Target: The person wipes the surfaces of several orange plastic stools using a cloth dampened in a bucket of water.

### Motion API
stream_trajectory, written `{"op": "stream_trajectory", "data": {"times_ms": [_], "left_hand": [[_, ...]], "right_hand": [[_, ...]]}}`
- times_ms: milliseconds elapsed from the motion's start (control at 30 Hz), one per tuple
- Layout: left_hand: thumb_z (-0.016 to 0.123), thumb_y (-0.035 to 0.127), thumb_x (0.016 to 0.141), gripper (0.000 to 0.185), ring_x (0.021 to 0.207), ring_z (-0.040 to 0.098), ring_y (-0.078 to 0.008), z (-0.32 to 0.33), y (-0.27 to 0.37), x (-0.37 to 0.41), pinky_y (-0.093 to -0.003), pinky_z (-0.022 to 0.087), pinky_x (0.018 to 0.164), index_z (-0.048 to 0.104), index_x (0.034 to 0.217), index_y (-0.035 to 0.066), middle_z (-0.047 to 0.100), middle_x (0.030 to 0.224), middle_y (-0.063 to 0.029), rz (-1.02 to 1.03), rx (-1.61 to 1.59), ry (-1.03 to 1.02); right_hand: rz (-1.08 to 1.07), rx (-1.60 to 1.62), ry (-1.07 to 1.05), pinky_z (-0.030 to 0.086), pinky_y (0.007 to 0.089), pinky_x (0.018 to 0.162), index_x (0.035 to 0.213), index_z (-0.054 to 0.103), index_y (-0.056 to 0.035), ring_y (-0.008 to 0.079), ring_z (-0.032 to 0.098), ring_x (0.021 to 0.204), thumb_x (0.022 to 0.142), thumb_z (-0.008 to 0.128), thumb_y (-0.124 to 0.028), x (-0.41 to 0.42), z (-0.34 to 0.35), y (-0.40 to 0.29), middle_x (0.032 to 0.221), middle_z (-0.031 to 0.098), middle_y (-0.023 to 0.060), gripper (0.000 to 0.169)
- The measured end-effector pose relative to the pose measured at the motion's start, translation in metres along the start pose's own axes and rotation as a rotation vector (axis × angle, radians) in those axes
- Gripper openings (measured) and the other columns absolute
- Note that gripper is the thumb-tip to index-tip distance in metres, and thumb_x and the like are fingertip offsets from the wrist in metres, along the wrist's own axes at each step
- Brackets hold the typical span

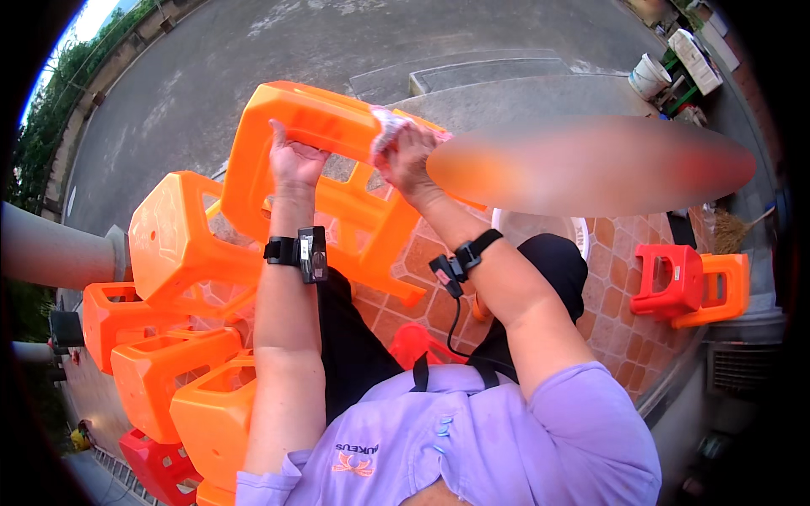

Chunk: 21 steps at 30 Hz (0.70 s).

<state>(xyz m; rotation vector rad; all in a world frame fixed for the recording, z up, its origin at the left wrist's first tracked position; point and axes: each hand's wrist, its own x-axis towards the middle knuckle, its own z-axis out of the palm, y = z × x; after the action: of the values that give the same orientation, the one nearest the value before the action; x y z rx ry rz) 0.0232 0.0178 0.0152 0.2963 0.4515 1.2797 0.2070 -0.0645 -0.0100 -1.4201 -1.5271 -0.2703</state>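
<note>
An orange plastic stool is held up tilted on its side in front of me. My left hand grips a side of it, palm upward, with the thumb on the outer face. In my right hand is a pink and white cloth, pressed and wrapped against a leg of the same stool. A red stool shows between my legs. Just past my right knee sits a round white basin, its far part covered by a blurred patch.
Several orange stools crowd the left, with a red one below them. At right, a red stool stands beside an orange one. A grey pillar rises at far left. Farther off are a white bucket and a straw broom.
</note>
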Motion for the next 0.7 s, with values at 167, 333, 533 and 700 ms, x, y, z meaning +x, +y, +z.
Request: {"op": "stream_trajectory", "data": {"times_ms": [167, 333, 533, 700], "left_hand": [[0.053, 0.054, 0.093, 0.06, 0.133, 0.045, -0.0354, -0.004, 0.0, 0.005, -0.0609, 0.03, 0.109, 0.051, 0.134, 0.009, 0.053, 0.141, -0.0108, 0.016, -0.026, 0.041], [0.05, 0.051, 0.096, 0.058, 0.134, 0.044, -0.0349, -0.004, 0.008, 0.0, -0.06, 0.029, 0.111, 0.049, 0.137, 0.009, 0.052, 0.142, -0.0115, 0.088, -0.039, 0.084], [0.053, 0.049, 0.095, 0.056, 0.132, 0.047, -0.0331, -0.003, -0.001, -0.002, -0.0588, 0.033, 0.109, 0.052, 0.134, 0.009, 0.055, 0.139, -0.0095, 0.092, 0.008, 0.058], [0.054, 0.048, 0.095, 0.055, 0.13, 0.048, -0.0336, -0.002, -0.002, -0.002, -0.0585, 0.034, 0.109, 0.052, 0.134, 0.009, 0.055, 0.139, -0.0096, 0.069, 0.063, 0.039]], "right_hand": [[0.449, 0.412, -0.231, 0.051, 0.0368, 0.067, 0.086, 0.064, -0.0072, 0.0243, 0.064, 0.081, 0.083, 0.066, -0.015, -0.04, -0.033, 0.062, 0.09, 0.067, 0.0092, 0.009], [-0.006, -0.279, 0.013, 0.043, 0.0405, 0.062, 0.076, 0.062, -0.0115, 0.0282, 0.056, 0.072, 0.078, 0.065, -0.012, -0.028, -0.074, 0.045, 0.08, 0.059, 0.008, 0.004], [-0.015, -0.105, 0.042, 0.044, 0.0417, 0.066, 0.077, 0.061, -0.0111, 0.0293, 0.058, 0.078, 0.076, 0.066, -0.01, -0.03, -0.04, 0.036, 0.083, 0.06, 0.0085, 0.005], [-0.037, 0.001, -0.06, 0.048, 0.0425, 0.074, 0.094, 0.066, -0.0088, 0.0316, 0.06, 0.086, 0.077, 0.068, -0.016, -0.008, -0.005, -0.002, 0.093, 0.064, 0.0117, 0.019]]}}
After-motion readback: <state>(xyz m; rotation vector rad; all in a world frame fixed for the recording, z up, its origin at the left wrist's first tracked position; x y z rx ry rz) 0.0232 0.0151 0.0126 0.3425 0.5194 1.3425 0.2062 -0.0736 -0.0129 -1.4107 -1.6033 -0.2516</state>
